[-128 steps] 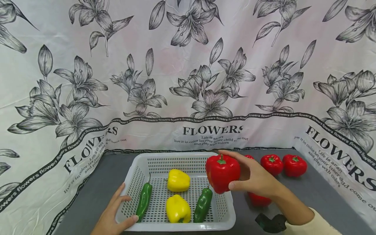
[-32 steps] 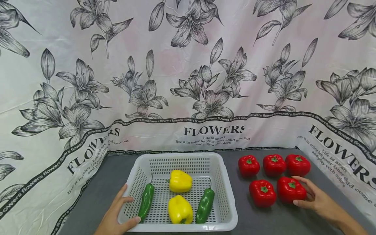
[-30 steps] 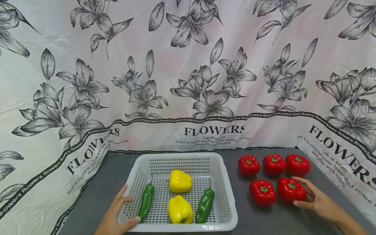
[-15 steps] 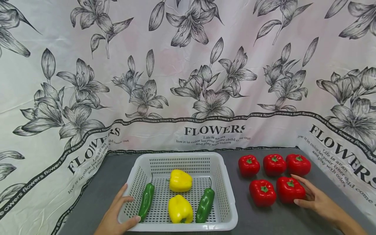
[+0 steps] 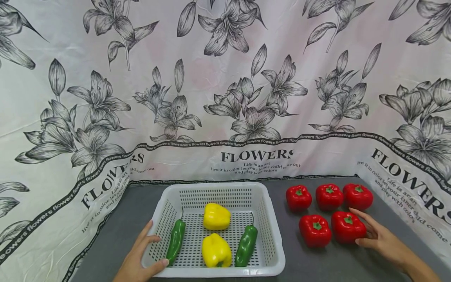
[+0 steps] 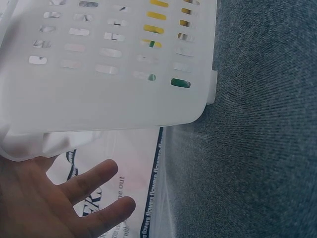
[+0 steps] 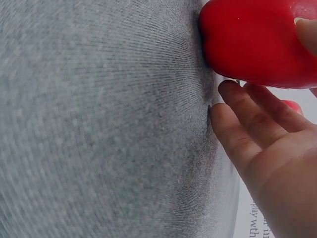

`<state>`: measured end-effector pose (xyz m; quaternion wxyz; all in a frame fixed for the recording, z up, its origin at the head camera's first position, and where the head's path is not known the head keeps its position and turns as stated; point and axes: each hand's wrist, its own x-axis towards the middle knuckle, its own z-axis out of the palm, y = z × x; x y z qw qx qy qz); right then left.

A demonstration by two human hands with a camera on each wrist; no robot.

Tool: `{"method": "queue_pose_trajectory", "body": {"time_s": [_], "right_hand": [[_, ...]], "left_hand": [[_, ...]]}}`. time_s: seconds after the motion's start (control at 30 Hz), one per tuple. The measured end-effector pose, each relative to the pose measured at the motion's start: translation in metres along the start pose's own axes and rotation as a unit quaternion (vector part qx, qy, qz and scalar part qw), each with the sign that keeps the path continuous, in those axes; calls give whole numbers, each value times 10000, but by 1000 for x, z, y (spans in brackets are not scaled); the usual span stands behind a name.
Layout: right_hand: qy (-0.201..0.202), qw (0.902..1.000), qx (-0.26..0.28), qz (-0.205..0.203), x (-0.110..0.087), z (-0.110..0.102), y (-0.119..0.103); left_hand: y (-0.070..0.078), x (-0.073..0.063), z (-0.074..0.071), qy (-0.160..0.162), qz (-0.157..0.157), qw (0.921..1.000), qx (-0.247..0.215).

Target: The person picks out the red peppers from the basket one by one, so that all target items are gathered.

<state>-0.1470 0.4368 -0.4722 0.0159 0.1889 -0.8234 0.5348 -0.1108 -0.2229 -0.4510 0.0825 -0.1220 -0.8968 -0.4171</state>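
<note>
In the head view, my left hand (image 5: 139, 254) rests at the near-left corner of a white perforated plastic basket (image 5: 225, 272), thumb on the rim. The left wrist view shows straight, spread fingers (image 6: 96, 181) beside the basket wall (image 6: 99, 101). My right hand (image 5: 382, 241) is at the right side of a red bell pepper (image 5: 347, 227) standing on the table. In the right wrist view, its thumb lies against the red pepper (image 7: 257, 44), while relaxed fingers (image 7: 247, 114) stand a little apart from it.
Two yellow bell peppers (image 5: 216, 216) and two long green peppers (image 5: 246, 246) lie in the basket. Several more red bell peppers (image 5: 315, 231) stand close together on the grey table (image 5: 292, 260). A flower-print cloth (image 5: 225, 117) hangs behind and along both sides.
Earlier, my right hand held a red bell pepper above the basket's right side; a red pepper now stands beside it on the table. Lately the pepper shifted slightly left, and the thumb eased right.
</note>
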Motion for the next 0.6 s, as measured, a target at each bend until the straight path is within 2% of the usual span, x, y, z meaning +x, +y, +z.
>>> {"method": "queue_pose_trajectory", "body": {"time_s": [0.27, 0.4, 0.5, 0.6], "right_hand": [[-203, 9988, 445, -53, -3, -5, 3], [-221, 9973, 675, 183, -6, -10, 4], [-142, 9949, 913, 409, -7, -15, 0], [74, 9955, 887, 332, -7, -20, -10]], "left_hand": [[1, 0, 0, -63, -57, 10000, -47], [1, 1, 0, -102, -24, 9999, -80], [0, 2, 0, -145, 62, 9999, -65], [0, 2, -1, -232, 105, 9997, 11]]}}
